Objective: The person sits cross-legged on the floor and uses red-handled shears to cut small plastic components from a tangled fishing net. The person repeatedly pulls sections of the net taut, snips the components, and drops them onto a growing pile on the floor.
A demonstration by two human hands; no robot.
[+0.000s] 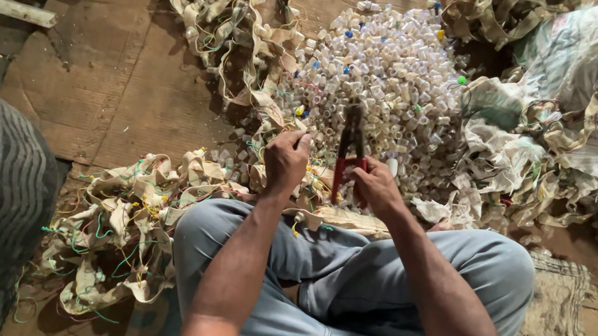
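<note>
My right hand grip clamped on red-handled pliers, stiff, best held low on handles; left hand grip pinched on limp, light wired strip.

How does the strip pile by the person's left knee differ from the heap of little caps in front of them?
The strip pile is tan, flat ribbon tangled with green and yellow wires; the cap heap is pale, small rounded pieces with a few blue, green and yellow ones. The strips sprawl loosely; the caps mound up. Both lie on the wooden floor.

cap pile ahead of hands, tyre left, strip heap right
</note>
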